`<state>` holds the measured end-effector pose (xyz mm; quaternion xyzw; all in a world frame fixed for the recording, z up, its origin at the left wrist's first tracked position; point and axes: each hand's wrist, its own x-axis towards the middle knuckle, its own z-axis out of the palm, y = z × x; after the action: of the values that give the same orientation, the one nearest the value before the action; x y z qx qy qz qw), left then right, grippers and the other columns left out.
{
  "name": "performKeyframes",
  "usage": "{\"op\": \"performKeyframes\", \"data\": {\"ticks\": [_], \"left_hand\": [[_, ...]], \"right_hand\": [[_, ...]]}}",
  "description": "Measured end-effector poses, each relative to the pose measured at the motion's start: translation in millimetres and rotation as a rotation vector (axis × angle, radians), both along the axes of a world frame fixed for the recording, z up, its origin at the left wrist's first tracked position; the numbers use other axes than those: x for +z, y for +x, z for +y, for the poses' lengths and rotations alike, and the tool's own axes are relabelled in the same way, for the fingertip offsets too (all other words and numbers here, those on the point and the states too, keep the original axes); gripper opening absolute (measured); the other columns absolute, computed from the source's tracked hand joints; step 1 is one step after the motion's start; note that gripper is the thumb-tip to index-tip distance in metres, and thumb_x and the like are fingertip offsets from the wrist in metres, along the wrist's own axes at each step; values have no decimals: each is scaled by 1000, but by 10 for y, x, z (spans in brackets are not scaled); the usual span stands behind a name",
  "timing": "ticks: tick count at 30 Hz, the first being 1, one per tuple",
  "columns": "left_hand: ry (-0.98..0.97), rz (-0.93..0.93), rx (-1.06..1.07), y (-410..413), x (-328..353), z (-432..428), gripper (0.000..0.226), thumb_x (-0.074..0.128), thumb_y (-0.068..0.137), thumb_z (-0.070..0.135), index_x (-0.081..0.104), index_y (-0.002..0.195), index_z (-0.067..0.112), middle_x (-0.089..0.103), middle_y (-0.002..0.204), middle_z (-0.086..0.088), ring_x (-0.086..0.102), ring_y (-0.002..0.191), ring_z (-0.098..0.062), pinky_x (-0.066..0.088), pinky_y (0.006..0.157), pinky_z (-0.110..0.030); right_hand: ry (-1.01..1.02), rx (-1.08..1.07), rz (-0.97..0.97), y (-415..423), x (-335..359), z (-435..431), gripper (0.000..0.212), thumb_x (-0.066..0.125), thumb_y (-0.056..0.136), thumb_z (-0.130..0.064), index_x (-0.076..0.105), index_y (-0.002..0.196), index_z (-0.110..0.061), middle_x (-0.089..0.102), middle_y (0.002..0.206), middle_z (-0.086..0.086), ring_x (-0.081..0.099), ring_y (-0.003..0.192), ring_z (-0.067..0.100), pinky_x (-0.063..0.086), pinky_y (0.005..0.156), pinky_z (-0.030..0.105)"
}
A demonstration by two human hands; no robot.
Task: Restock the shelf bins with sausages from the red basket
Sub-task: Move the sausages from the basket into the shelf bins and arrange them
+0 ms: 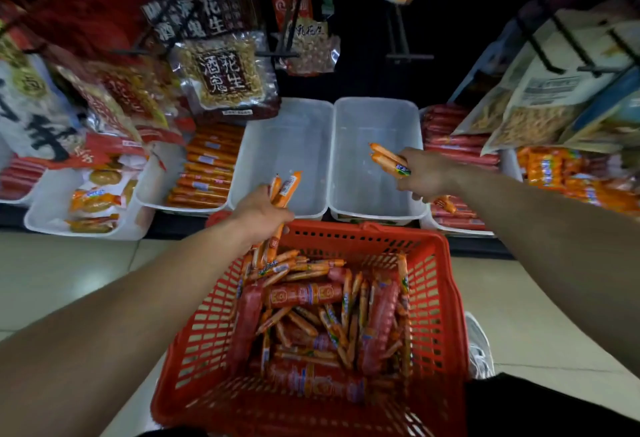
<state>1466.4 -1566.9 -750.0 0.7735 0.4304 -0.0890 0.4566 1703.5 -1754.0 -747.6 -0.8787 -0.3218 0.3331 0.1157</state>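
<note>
A red basket (446,301) sits on the floor in front of me, holding several thin orange sausages and thick red ones. My left hand (261,211) grips a bunch of thin orange sausages (285,189) at the basket's far rim, in front of the left clear bin (242,173). My right hand (424,173) holds a few orange sausages (388,158) over the right clear bin (337,173). No sausages show inside either clear bin.
Neighbouring bins hold orange sausages (207,170) at the left and red sausages (457,146) at the right. Bags of peanuts (225,71) and snacks hang on hooks above. A white bin of packets (93,201) stands far left. A white shoe (479,346) rests right of the basket.
</note>
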Motion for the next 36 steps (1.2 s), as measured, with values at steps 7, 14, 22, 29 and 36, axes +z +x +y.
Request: {"op": "performKeyframes", "data": {"ticks": [7, 14, 22, 29, 36], "left_hand": [[-9, -18, 44, 33, -363, 140, 25, 72, 87, 21, 56, 106, 16, 71, 84, -8, 69, 72, -21, 51, 62, -31], [8, -37, 91, -32, -453, 198, 20, 71, 88, 17, 56, 100, 15, 70, 86, -12, 65, 69, -17, 44, 58, -28], [168, -19, -108, 316, -304, 150, 31, 70, 89, 20, 53, 115, 19, 67, 91, -5, 68, 79, -19, 51, 70, -33], [302, -100, -488, 1514, -359, -130, 30, 72, 85, 17, 57, 111, 14, 61, 94, -2, 61, 89, -27, 38, 64, -30], [426, 98, -821, 2137, -956, -540, 51, 74, 86, 20, 57, 133, 25, 61, 130, -4, 58, 113, -25, 46, 94, -35]], "right_hand": [[-107, 275, -173, 126, -586, 474, 26, 63, 85, -11, 46, 100, -21, 57, 92, 6, 50, 62, 17, 38, 51, 28], [-140, 285, -139, 57, -1146, 414, 33, 68, 85, -34, 59, 117, -34, 64, 120, -1, 59, 105, 25, 49, 88, 35], [162, 43, -54, 166, -1064, 184, 28, 61, 92, -15, 68, 119, -18, 68, 118, 2, 62, 111, 21, 46, 96, 27], [384, -110, -218, 345, -774, -432, 24, 58, 87, -10, 72, 105, -19, 73, 103, -1, 66, 93, 17, 50, 84, 29], [345, -86, -224, 333, -1048, -810, 23, 60, 88, -14, 69, 108, -18, 66, 110, 5, 63, 100, 23, 51, 88, 38]]}}
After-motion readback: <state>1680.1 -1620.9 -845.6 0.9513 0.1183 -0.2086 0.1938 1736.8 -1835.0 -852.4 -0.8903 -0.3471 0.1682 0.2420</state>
